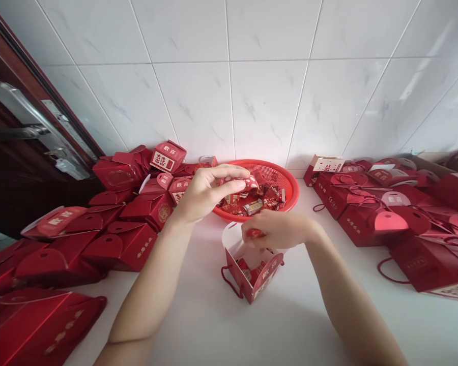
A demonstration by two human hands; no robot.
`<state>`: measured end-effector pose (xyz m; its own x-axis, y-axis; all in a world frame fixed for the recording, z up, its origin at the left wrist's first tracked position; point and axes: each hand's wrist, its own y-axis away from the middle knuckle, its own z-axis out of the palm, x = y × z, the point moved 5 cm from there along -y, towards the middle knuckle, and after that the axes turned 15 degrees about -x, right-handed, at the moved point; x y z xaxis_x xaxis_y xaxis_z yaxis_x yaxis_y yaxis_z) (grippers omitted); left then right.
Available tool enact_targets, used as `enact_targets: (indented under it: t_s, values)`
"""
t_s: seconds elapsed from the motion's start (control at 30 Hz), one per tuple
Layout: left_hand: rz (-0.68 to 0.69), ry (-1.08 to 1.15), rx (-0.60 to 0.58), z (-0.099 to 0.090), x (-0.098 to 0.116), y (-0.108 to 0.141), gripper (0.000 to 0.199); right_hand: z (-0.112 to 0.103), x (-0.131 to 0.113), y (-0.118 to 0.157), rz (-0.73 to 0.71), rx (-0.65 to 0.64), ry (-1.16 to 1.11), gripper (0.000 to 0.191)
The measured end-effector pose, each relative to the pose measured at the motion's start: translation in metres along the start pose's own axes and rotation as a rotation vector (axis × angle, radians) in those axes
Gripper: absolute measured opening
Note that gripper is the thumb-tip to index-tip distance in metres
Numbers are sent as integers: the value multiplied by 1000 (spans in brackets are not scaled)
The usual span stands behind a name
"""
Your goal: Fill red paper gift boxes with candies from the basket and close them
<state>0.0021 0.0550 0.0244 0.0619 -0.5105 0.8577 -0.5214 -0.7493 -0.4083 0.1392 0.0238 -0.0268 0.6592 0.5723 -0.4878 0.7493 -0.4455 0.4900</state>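
My left hand (209,190) is closed around a red candy packet with white dots (252,183), held above the red plastic basket (294,188). Loose wrapped candies (265,198) lie in that basket. In front of it stands a small red gift box (248,279) with its top flaps up and a cord handle at its side. Red-wrapped sweets (252,269) show inside the box. Over the box's opening is my right hand (277,229), slightly blurred, its fingers curled round a red-wrapped candy (255,234).
Closed red gift boxes (125,244) crowd the left side of the white table (198,325). More red boxes (366,218) with cord handles line the right. A tiled wall (267,107) rises behind, and a dark door with a metal handle (19,107) is at the left.
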Motion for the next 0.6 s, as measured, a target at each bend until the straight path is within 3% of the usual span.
enact_targets:
  t_s: [0.23,0.37,0.47,0.6]
  values:
    - [-4,-13,11,-3,1,1,16,-20,12,26,-260,237,-611,21]
    - [-2,-5,8,-3,1,1,15,-22,16,24,-254,255,-785,7]
    - [12,-7,15,-3,1,1,15,-23,17,23,-229,322,-790,9]
    - [35,-4,23,-4,3,2,14,-25,10,23,-266,434,-552,7]
